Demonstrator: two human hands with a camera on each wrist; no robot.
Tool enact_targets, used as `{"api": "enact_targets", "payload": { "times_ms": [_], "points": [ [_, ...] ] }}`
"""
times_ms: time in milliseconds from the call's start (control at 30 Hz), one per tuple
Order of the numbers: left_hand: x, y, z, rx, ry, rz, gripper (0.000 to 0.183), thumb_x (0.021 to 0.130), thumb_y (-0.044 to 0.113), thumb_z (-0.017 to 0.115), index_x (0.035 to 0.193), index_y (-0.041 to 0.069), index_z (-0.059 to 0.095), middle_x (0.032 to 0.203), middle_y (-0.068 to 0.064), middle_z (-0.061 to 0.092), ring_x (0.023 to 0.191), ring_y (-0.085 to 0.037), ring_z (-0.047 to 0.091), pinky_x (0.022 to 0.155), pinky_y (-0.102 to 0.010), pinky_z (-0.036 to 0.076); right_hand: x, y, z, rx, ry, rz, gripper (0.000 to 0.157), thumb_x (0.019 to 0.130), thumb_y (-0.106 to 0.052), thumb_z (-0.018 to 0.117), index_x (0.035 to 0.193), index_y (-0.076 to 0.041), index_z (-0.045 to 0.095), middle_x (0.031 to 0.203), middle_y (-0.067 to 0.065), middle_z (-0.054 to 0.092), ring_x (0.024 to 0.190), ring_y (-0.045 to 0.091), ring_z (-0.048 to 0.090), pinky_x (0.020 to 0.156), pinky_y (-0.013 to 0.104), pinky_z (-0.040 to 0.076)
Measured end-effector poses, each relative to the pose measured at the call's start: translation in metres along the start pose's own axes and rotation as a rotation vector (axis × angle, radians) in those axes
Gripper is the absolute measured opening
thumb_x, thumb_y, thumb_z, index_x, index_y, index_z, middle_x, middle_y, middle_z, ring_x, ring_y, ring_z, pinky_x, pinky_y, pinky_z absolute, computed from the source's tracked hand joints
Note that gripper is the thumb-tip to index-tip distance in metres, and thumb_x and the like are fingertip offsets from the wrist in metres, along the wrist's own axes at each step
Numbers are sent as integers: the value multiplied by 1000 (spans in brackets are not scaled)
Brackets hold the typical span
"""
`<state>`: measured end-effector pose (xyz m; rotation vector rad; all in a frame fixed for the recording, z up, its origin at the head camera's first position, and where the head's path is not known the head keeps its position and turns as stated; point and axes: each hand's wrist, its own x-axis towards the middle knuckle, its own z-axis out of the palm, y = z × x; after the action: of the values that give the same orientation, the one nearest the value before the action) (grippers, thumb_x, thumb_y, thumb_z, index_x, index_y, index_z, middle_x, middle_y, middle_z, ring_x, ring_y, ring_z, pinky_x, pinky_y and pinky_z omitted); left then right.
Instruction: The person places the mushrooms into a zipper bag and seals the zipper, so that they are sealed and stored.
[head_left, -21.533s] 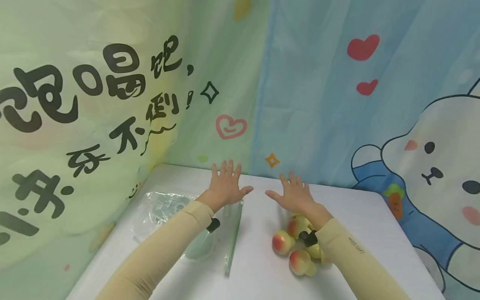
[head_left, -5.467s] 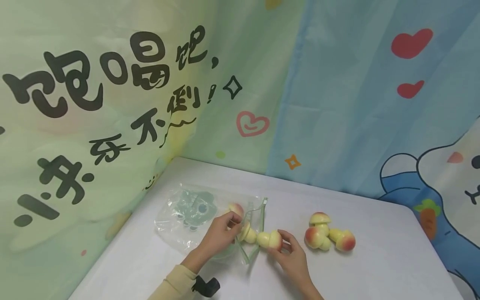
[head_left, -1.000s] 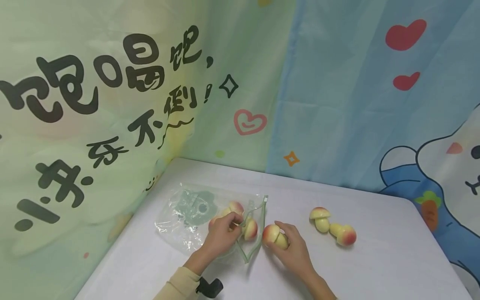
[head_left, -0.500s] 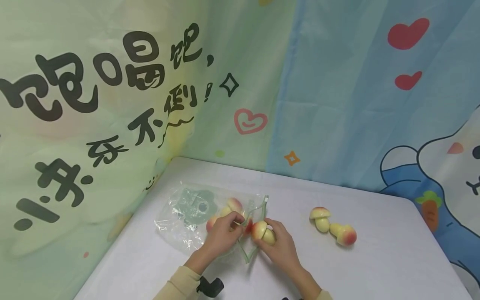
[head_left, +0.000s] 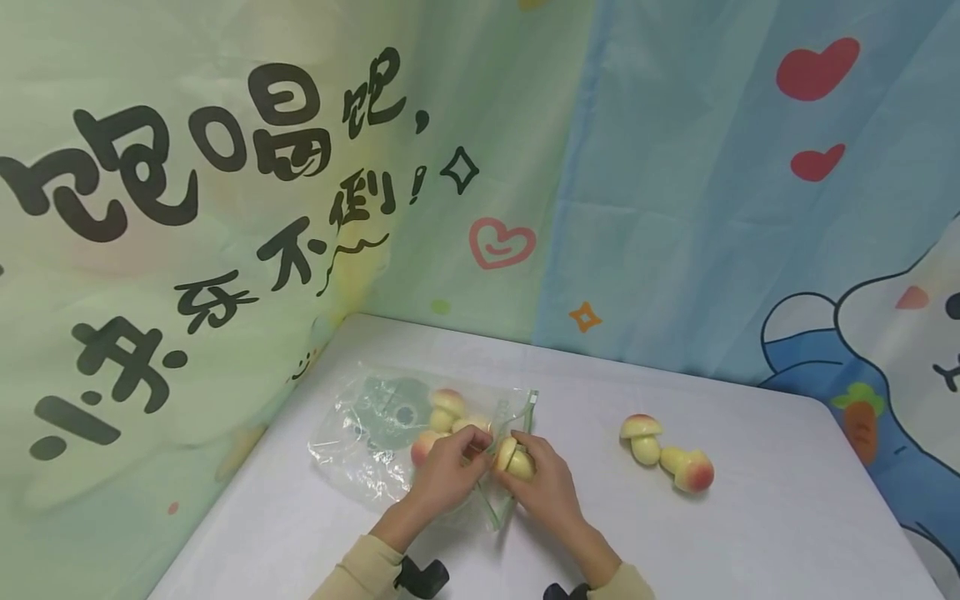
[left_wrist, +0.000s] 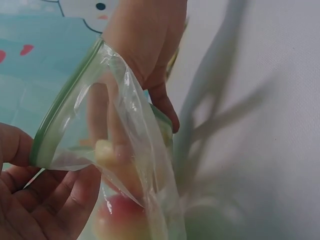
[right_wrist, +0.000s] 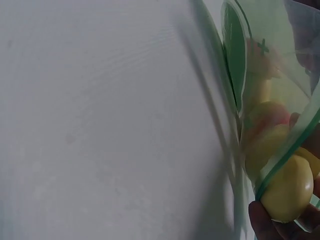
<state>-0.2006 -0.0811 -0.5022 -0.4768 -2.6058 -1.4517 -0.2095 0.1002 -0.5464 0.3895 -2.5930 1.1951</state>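
My left hand (head_left: 444, 471) pinches the green zip edge (left_wrist: 65, 102) of a clear zip bag (head_left: 337, 442), spreading its mouth. The bag lies flat on the left part of the table. With thumb and fingers, my right hand (head_left: 551, 487) grips a toy mushroom (head_left: 517, 462), pale yellow with a red-tinged cap, partly inside the mouth. The right wrist view shows its rounded yellow end (right_wrist: 287, 190) at the green rim. Inside the bag lie several more mushrooms (head_left: 447, 404), some partly hidden behind my left hand.
Two mushrooms stay on the white table (head_left: 787, 517) to the right: one upright (head_left: 641, 437), one lying on its side (head_left: 692, 472). A printed cloth backdrop (head_left: 675, 250) hangs along the table's back and left edges.
Over the last second my right hand moved left with the mushroom, into the bag's mouth. Mushrooms inside shifted deeper. Much earlier, both hands were spread above the table and the mushrooms sat grouped at right.
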Motion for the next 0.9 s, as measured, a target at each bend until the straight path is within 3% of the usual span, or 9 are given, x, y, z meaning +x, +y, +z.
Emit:
{"api": "enact_targets", "payload": {
  "times_ms": [167, 367, 567, 900],
  "points": [
    [-1, 0, 0, -4, -5, 12, 12, 88, 10, 63, 99, 10, 65, 96, -1, 69, 83, -13, 63, 75, -28, 52, 2, -3, 4, -70, -20, 12, 60, 75, -28, 83, 129, -12, 61, 121, 5, 64, 92, 16, 61, 74, 33, 49],
    [-1, 0, 0, 8, -2, 17, 13, 87, 9, 61, 100, 10, 65, 95, -1, 69, 83, -12, 63, 75, -29, 52, 4, -5, 8, -134, -23, -31, 60, 75, -31, 84, 127, -10, 61, 122, 6, 64, 104, 23, 63, 83, 42, 52],
    [-2, 0, 1, 11, 1, 10, 14, 86, 8, 60, 98, 12, 65, 98, 0, 69, 85, -12, 64, 76, -28, 52, 6, -6, 12, -46, -37, -42, 55, 77, -26, 82, 123, -5, 61, 120, 12, 64, 106, 29, 63, 84, 45, 52],
    [-2, 0, 2, 9, 14, 13, 14, 86, 5, 59, 98, 9, 64, 100, -2, 68, 86, -15, 65, 73, -28, 52, 7, -4, 18, 26, -54, -23, 55, 75, -17, 80, 123, -3, 60, 111, 13, 66, 90, 22, 62, 73, 32, 49]
  ]
}}
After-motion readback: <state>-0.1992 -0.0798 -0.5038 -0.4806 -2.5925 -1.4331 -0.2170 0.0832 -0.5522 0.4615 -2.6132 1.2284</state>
